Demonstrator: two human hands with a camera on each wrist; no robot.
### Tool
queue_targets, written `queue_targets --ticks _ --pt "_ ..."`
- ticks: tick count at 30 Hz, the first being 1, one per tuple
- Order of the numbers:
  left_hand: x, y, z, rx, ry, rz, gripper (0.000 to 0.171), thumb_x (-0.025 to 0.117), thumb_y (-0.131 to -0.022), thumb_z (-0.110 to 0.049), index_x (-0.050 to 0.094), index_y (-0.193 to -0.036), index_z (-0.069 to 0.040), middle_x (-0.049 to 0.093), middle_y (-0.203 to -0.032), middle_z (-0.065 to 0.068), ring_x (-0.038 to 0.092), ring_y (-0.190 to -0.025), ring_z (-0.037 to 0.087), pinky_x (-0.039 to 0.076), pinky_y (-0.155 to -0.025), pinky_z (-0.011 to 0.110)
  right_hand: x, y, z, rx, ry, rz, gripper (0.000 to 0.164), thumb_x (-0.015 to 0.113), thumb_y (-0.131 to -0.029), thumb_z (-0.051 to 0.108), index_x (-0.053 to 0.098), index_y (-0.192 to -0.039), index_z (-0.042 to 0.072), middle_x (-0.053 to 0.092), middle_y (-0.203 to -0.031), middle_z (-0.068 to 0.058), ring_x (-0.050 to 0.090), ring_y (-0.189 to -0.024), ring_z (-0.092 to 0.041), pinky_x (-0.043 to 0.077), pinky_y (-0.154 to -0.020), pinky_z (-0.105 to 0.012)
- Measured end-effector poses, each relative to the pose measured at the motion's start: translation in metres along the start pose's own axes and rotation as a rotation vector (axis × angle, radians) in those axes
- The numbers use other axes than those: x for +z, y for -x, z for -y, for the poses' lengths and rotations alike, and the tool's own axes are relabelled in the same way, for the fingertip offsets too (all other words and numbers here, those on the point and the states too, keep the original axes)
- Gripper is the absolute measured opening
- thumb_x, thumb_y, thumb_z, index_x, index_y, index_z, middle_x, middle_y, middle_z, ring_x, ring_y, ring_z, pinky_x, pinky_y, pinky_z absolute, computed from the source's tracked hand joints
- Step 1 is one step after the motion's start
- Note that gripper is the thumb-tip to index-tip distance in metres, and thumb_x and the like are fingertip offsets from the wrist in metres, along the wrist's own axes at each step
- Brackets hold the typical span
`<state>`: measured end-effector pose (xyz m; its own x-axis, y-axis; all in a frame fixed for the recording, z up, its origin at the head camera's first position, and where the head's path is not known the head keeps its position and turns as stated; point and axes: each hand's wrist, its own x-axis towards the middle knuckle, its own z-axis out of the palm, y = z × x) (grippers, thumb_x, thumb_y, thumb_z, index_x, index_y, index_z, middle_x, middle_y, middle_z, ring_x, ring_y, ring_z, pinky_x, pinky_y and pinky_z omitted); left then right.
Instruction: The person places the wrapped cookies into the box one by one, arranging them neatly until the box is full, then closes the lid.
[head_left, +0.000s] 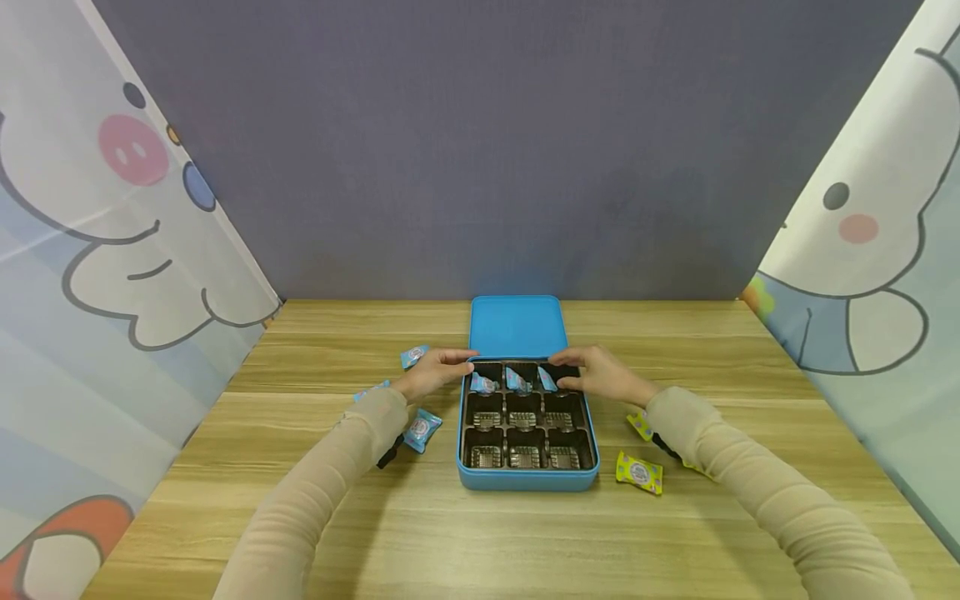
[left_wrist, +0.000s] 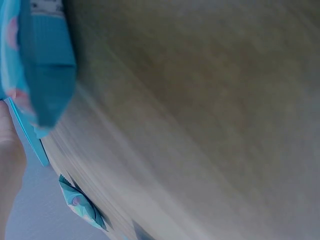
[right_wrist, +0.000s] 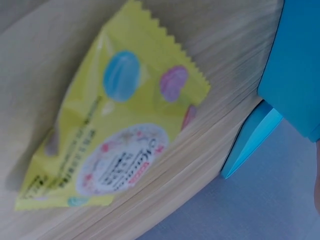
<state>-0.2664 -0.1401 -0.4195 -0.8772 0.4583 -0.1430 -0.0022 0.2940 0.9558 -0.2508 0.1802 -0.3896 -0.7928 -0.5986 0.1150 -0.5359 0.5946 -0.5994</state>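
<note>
A blue tin box (head_left: pixel 528 480) stands on the table with its lid (head_left: pixel 517 325) folded back. Its dark tray (head_left: pixel 522 423) has three rows of compartments. Each back-row compartment holds a blue candy packet, such as the left one (head_left: pixel 483 383), the middle one (head_left: pixel 517 381) and the right one (head_left: pixel 547 380). My left hand (head_left: pixel 435 371) is at the box's back left corner, fingertips by the rim. Over the back right compartment is my right hand (head_left: pixel 603 375), thumb near the packet and fingers extended toward the back rim. Both hands show only as slivers in the wrist views.
Left of the box lie several blue packets, one (head_left: pixel 422 430) beside the left wrist and another (head_left: pixel 414 357) farther back. Yellow packets lie right of it, including one (head_left: pixel 640 473) near the front. A grey panel (head_left: pixel 510 150) rises behind the wooden table (head_left: pixel 480 542).
</note>
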Motion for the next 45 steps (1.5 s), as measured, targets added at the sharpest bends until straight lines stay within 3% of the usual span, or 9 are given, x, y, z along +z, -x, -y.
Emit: queue_targets --ticks 33,42,45 --pt "0.002 0.002 -0.003 -0.01 -0.018 -0.011 0.043 0.057 -0.09 -0.03 0.051 -0.131 -0.018 0.042 -0.14 0.005 0.042 -0.127 0.026 0.038 -0.105 0.041 -0.016 0.011 0.005 0.092 -0.156 -0.05 0.041 0.065 -0.085 0.019 0.056 -0.122 0.003 0.058 -0.122 -0.012 0.053 -0.116 -0.03 0.04 -0.101 -0.047" --pt "0.002 0.002 -0.001 -0.012 -0.017 -0.013 0.045 0.058 -0.089 -0.031 0.05 -0.131 -0.018 0.041 -0.141 0.006 0.042 -0.127 0.027 0.039 -0.104 0.042 -0.024 0.019 0.0 0.099 -0.144 -0.067 0.04 0.064 -0.086 0.016 0.055 -0.122 0.002 0.057 -0.123 -0.014 0.051 -0.117 -0.033 0.041 -0.1 -0.046" --pt "0.003 0.008 -0.011 -0.02 -0.011 -0.005 0.044 0.056 -0.091 -0.027 0.049 -0.133 -0.016 0.04 -0.141 0.009 0.042 -0.127 0.029 0.039 -0.104 0.043 -0.029 0.024 0.003 0.102 -0.13 -0.066 0.04 0.064 -0.085 0.013 0.055 -0.122 0.001 0.057 -0.123 -0.016 0.052 -0.116 -0.033 0.042 -0.1 -0.046"
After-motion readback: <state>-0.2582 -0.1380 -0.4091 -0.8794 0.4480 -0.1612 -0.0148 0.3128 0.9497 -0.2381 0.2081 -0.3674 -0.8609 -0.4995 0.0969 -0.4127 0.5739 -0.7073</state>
